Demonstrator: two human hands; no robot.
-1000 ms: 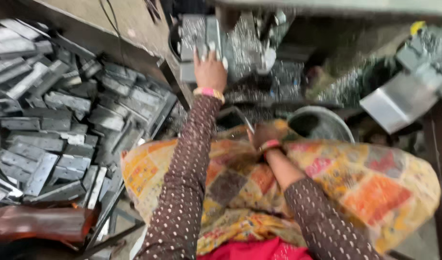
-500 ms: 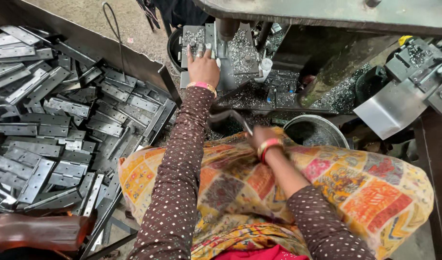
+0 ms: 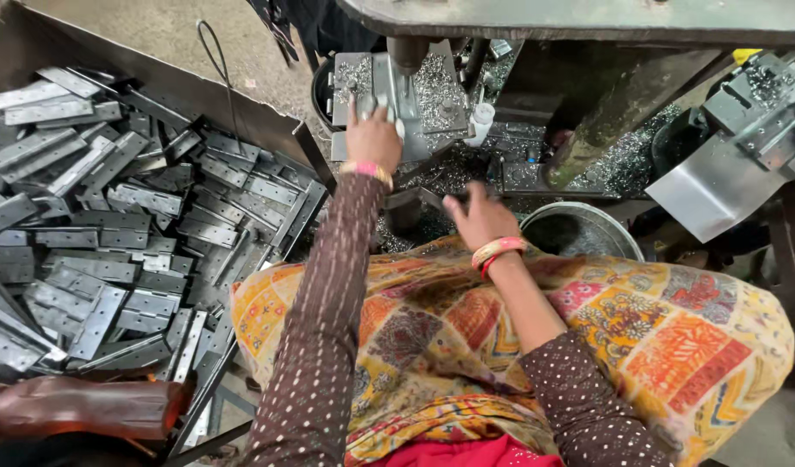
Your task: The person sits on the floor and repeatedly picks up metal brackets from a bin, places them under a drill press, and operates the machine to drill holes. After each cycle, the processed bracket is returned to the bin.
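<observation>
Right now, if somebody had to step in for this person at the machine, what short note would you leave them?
Left hand: stretched forward, fingers resting on the metal plate on the machine bed under the press head; whether it grips the plate cannot be told.
Right hand: blurred, open over the lap, holding nothing visible, beside the round steel bowl.
Pile of flat perforated metal strips: in the tray to the left.
Metal shavings litter the bed.
How many strips are done or left cannot be told.

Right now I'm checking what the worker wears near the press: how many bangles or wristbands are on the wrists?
2 sets: a pink and gold band on the left hand at the press table, and pink and orange bangles on the right hand; sleeves may hide more.
</observation>
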